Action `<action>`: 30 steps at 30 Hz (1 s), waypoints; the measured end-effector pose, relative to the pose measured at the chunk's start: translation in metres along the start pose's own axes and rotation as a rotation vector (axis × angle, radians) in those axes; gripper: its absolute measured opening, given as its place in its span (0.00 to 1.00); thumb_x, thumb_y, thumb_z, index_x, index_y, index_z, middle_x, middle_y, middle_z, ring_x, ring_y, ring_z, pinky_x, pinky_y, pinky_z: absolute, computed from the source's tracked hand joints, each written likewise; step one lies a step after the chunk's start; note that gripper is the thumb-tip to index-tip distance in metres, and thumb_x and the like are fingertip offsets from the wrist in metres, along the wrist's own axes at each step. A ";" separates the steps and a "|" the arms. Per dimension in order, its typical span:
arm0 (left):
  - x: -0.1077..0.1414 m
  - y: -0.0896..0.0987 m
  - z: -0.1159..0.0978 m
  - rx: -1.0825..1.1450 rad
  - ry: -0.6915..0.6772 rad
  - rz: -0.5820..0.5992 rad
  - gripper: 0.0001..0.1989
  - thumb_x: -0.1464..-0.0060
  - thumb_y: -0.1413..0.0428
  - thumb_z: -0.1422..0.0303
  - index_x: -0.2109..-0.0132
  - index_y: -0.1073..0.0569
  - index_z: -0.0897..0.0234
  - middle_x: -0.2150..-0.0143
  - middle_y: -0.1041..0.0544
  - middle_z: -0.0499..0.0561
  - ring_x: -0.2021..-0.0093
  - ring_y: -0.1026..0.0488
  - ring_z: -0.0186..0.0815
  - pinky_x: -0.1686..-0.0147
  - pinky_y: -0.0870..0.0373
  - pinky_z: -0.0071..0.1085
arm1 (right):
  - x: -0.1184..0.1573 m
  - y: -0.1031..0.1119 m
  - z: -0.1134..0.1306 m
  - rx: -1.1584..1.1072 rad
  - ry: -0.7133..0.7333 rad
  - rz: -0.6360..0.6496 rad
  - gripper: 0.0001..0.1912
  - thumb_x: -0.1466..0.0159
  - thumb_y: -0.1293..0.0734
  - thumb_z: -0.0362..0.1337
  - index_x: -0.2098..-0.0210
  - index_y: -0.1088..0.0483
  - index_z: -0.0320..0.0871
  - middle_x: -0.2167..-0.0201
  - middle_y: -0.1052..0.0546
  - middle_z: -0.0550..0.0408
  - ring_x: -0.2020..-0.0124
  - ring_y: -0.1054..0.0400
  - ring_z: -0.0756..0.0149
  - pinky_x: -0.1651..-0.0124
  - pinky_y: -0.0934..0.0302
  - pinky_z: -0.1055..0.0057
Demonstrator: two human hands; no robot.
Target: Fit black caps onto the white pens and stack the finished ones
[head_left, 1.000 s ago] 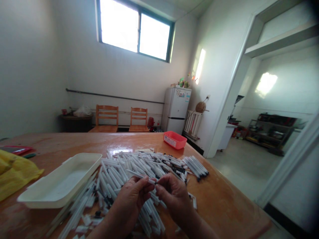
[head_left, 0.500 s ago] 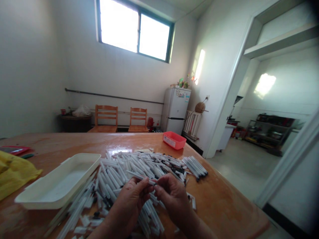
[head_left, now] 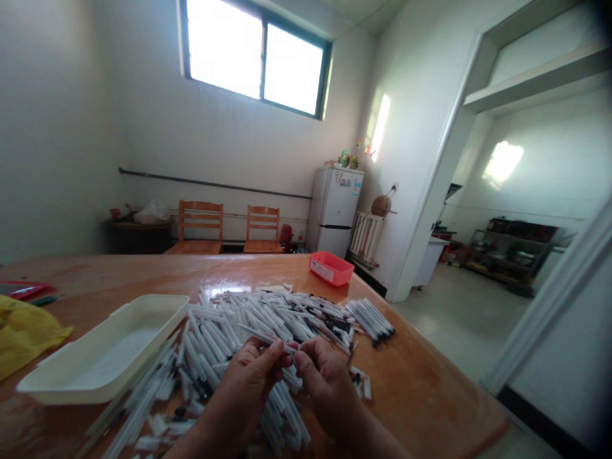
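Between the thumb and fingers of my left hand (head_left: 252, 377) is a slim whitish pen (head_left: 257, 333), its long end pointing up and to the left. My right hand (head_left: 326, 377) is closed in a pinch at the pen's near end; the fingertips hide what part they grip. Beneath and beyond both hands spreads a heap of clear and white pen barrels (head_left: 217, 341) mixed with black parts. Right of the heap, a neat row of pens (head_left: 370, 319) lies side by side, dark ends toward me.
A cream tray (head_left: 102, 350) stands on the left of the wooden table (head_left: 430, 395), beside a yellow bag (head_left: 29, 335). At the back sits a red plastic box (head_left: 332, 269). Small white pieces (head_left: 157, 424) lie near the front. Chairs (head_left: 201, 226) and a fridge (head_left: 336, 210) stand beyond.
The whole view has shifted slightly. Both hands stay together at the pen, with only a small change in how the right fingers sit at its end.
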State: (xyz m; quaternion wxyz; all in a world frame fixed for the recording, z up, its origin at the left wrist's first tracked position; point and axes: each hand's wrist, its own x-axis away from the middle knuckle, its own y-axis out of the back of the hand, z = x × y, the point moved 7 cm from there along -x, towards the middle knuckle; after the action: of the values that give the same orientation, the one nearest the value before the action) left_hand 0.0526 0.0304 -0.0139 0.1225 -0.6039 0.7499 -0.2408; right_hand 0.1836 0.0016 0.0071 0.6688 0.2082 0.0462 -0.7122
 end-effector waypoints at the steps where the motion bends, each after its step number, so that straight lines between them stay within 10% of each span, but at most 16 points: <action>1: 0.000 -0.001 0.000 -0.006 -0.012 0.011 0.08 0.44 0.38 0.68 0.61 0.30 0.62 0.64 0.20 0.49 0.67 0.24 0.30 0.66 0.29 0.24 | 0.000 -0.001 0.000 0.001 -0.006 0.002 0.17 0.30 0.39 0.48 0.68 0.33 0.42 0.75 0.30 0.57 0.76 0.38 0.71 0.73 0.44 0.74; 30: 0.002 0.002 -0.002 0.009 0.048 -0.034 0.14 0.51 0.33 0.69 0.60 0.29 0.62 0.62 0.20 0.49 0.67 0.24 0.30 0.65 0.29 0.25 | 0.001 0.004 -0.007 -0.057 -0.007 0.008 0.19 0.30 0.39 0.50 0.69 0.34 0.42 0.77 0.33 0.59 0.75 0.40 0.71 0.72 0.46 0.75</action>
State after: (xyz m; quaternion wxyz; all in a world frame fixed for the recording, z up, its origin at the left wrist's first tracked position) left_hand 0.0494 0.0289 -0.0129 0.1030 -0.6101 0.7410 -0.2609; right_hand 0.1888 0.0024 0.0013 0.6776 0.1868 0.0634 -0.7085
